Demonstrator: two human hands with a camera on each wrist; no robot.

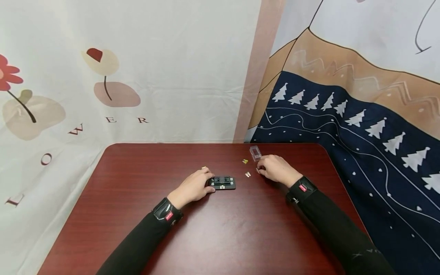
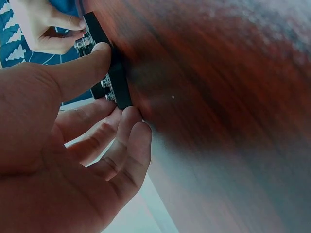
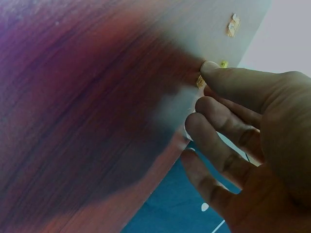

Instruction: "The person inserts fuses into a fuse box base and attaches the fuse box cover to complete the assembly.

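My left hand grips the left end of a black fuse block that lies on the table. In the left wrist view, the thumb lies across the block's top face and fingertips meet its edge; metal terminals show along that face. Off to the right, my right hand pinches a small clear blade fuse between thumb and index finger, mostly covered by the thumb. Left of that hand lie a yellow blade fuse and a clear blade fuse.
A clear plastic box stands beyond my right fingertips, close to the table's back edge. Another small yellowish piece peeks out behind my left hand. The reddish-brown table ends at printed cloth hangings.
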